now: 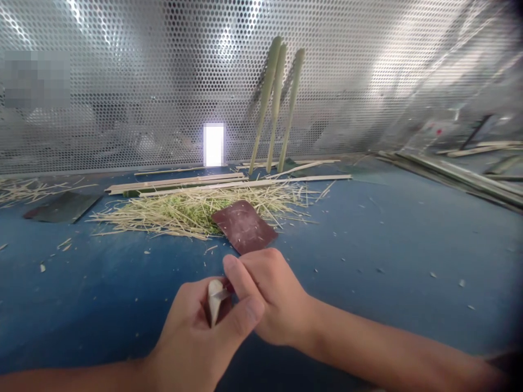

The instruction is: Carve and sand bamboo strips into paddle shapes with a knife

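Observation:
My left hand [196, 332] is closed around a pale piece [214, 296], bamboo or wood by its look, with its end facing up and tapering downward. Against it, my right hand [269, 294] is closed, thumb and fingers pressed together by the left thumb. A small dark red edge and a thin greyish strip show between the hands; most of what the right hand holds is hidden, and I cannot tell if it is a blade or folded sandpaper. Just beyond lies a dark red sheet of sandpaper [245, 226], partly over a heap of thin pale shavings [175, 212].
Long bamboo strips [183, 184] lie behind the shavings. Three green stalks [273, 103] lean on the perforated metal screen [134, 98]. A dark sheet [65, 207] is at left, more strips [449, 174] at right. Small chips dot the blue tabletop [388, 272].

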Action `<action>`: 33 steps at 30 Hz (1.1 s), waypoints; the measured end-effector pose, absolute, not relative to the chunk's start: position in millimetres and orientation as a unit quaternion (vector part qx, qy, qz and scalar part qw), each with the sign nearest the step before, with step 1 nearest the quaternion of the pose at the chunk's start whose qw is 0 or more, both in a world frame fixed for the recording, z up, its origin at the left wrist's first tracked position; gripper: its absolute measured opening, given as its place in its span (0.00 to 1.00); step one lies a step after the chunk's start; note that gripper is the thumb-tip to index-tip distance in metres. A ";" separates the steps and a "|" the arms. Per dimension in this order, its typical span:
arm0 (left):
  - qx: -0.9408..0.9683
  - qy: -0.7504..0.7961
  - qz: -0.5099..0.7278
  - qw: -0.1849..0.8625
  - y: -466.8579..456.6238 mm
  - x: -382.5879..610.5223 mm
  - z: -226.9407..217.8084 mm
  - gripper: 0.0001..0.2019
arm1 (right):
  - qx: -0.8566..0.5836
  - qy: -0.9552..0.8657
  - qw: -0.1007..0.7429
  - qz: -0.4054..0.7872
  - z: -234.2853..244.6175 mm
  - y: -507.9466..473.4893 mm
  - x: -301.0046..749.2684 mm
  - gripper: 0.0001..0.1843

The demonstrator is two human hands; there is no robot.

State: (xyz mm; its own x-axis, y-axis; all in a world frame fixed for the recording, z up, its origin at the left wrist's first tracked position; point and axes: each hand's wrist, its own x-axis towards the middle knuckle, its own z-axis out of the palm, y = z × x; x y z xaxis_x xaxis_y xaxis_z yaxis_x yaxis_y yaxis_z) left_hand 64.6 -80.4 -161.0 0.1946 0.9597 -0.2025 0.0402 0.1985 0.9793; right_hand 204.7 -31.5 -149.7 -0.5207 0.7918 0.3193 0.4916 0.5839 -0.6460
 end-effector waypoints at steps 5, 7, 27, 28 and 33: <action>0.503 0.498 0.374 0.599 -80.1 65.4 -161.7 0.26 | -0.379 -0.832 0.316 0.253 -150.2 -32.5 202.7 0.28; 0.511 0.496 0.369 0.597 -79.3 65.3 -161.2 0.26 | -0.380 -0.829 0.321 0.254 -150.8 -32.4 202.6 0.28; 0.502 0.551 0.355 0.564 -83.7 68.2 -152.2 0.30 | -0.366 -0.863 0.349 0.009 -150.0 -28.7 203.3 0.27; 0.509 0.562 0.352 0.548 -85.9 67.7 -152.0 0.30 | -0.380 -0.859 0.343 -0.008 -150.7 -26.4 203.8 0.28; 0.516 0.570 0.338 0.542 -91.7 63.8 -156.2 0.29 | -0.446 -0.832 0.330 -0.020 -154.2 -13.7 208.9 0.31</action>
State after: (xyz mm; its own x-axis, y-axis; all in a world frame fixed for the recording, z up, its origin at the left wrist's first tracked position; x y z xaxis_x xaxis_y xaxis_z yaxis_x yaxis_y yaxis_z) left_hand 63.8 -91.7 -156.2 0.1216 0.9553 -0.2693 0.2221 0.2383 0.9455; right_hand 208.9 -13.7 -154.2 -0.3839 0.7290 0.5668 0.7551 0.6011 -0.2617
